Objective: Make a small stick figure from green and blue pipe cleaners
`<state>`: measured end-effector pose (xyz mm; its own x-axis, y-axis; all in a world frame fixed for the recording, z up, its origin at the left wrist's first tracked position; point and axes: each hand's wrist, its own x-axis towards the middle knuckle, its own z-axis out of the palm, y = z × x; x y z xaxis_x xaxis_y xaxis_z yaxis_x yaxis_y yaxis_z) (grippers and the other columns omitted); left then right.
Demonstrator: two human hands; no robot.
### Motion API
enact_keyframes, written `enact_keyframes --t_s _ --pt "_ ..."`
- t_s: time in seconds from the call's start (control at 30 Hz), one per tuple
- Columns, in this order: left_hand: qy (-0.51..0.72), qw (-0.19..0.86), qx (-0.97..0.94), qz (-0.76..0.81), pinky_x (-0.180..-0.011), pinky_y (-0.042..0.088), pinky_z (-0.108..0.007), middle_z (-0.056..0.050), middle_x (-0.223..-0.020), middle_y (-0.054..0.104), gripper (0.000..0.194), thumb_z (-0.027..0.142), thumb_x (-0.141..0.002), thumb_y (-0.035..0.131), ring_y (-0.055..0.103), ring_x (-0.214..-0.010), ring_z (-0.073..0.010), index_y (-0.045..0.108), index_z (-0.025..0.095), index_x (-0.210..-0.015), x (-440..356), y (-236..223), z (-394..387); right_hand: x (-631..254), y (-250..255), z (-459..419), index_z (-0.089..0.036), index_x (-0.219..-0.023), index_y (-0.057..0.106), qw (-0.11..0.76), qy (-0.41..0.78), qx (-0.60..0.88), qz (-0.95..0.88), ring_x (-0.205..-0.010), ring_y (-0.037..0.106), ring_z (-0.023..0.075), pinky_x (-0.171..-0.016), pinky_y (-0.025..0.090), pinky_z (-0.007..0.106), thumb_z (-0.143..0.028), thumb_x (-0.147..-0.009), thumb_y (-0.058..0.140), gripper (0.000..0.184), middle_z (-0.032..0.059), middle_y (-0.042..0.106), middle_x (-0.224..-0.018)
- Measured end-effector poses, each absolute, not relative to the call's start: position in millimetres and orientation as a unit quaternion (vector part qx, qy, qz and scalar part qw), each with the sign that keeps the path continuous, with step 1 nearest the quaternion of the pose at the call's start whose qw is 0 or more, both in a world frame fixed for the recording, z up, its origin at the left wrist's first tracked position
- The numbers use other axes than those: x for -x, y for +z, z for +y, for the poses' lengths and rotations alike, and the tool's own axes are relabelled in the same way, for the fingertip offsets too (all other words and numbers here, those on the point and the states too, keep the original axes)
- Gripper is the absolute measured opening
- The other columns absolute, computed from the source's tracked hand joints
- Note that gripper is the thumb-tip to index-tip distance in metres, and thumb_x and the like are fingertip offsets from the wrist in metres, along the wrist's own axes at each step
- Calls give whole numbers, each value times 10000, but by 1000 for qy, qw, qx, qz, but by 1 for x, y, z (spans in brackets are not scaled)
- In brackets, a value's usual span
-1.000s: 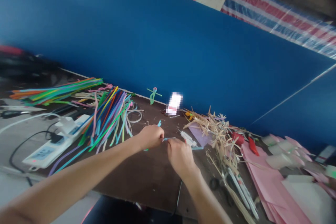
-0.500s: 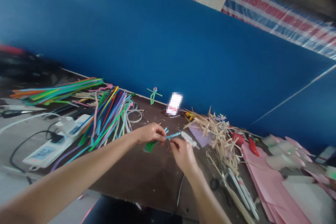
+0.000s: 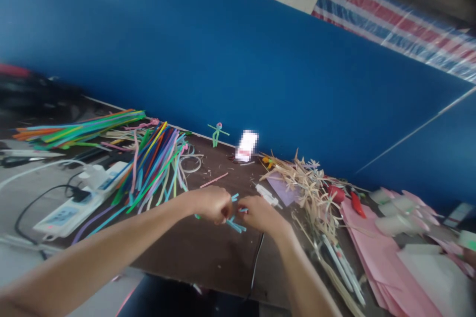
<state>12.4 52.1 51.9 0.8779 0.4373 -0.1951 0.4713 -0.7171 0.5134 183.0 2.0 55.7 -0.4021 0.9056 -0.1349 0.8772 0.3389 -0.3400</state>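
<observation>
My left hand [image 3: 217,204] is closed over light blue pipe cleaners [image 3: 236,227], with short ends sticking out above and below the fist. Close to its right, my right hand [image 3: 261,214] has thumb and fingers pinched together at a light blue tip of the same work. A scrap of green [image 3: 197,216] peeks out left of my left hand; most of it is hidden. Behind the hands, a small green pipe-cleaner figure [image 3: 216,134] stands with its arms spread. A pink pipe cleaner [image 3: 213,180] lies just beyond my left hand.
Bundles of coloured pipe cleaners [image 3: 148,163] lie left, beside a white power strip [image 3: 70,208]. A glowing, blurred-out phone [image 3: 247,145] leans at the blue wall [image 3: 238,59]. Right are a white glue gun [image 3: 267,195], straw flowers [image 3: 308,183] and pink sheets [image 3: 372,252].
My left hand has turned over into a fist, and light blue ends now point down to the right. The green part is now mostly hidden. My right hand has shifted slightly down.
</observation>
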Motion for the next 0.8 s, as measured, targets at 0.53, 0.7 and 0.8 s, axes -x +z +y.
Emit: enact_keyframes --t_s 0.53,0.7,0.8 --pt "94 473 -782 395 -441 323 -172 7 -542 616 138 266 -598 544 495 -490 -96 621 152 -603 -6 25 71 -167 31 -28 -211 -888 568 203 78 588 -779 -689 594 144 -611 351 211 -194 -799 424 169 8 642 -731" --pt "109 639 -684 335 -362 172 -186 25 -516 577 195 327 -623 573 269 -360 -43 606 140 -669 -3 25 71 -170 20 -25 -188 -792 566 284 131 593 -742 -628 568 136 -585 364 214 -179 -773 435 133 8 616 -683" --pt "106 688 -655 294 -373 180 -179 25 -494 573 188 316 -612 612 305 -372 -41 602 140 -677 -2 31 69 -175 14 -18 -173 -764 567 314 226 589 -709 -581 561 126 -561 382 210 -198 -771 434 135 5 603 -644"
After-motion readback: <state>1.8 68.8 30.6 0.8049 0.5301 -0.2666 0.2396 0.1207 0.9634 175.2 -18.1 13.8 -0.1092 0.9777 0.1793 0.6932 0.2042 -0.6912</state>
